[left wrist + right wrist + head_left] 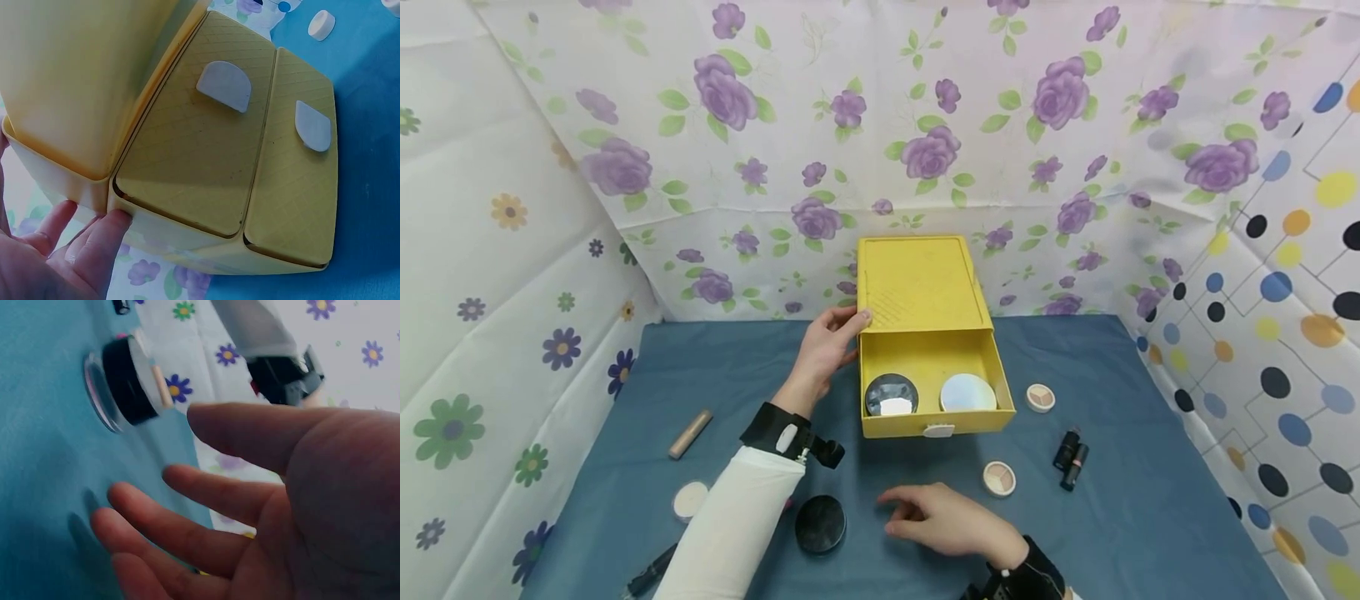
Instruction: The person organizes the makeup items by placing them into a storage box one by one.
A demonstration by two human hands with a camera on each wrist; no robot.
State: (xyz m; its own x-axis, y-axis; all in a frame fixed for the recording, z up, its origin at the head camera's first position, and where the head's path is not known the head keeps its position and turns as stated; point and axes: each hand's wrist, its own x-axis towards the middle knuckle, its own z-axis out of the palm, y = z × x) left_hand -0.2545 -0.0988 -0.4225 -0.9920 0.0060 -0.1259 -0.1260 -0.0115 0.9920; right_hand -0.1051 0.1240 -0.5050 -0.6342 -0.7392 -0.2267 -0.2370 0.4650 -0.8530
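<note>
Right hand (946, 518) relaxed, empty, yellow drawer box (925, 279) beyond, left hand (822, 348) gripping its left edge

Makeshift, screened-off booth; home or studio, cannot tell. Purple-rose sheet (880, 162) hangs behind back edge of blue cloth-covered worktop (1142, 500); flower-print sheet (512, 333) flanks left edge, dotted sheet (1270, 350) right edge, meeting near back corners. Wrist-worn camera gear (778, 431) points to recording setup; yellow drawer box (921, 287) and round compact (999, 479) look household.
</note>
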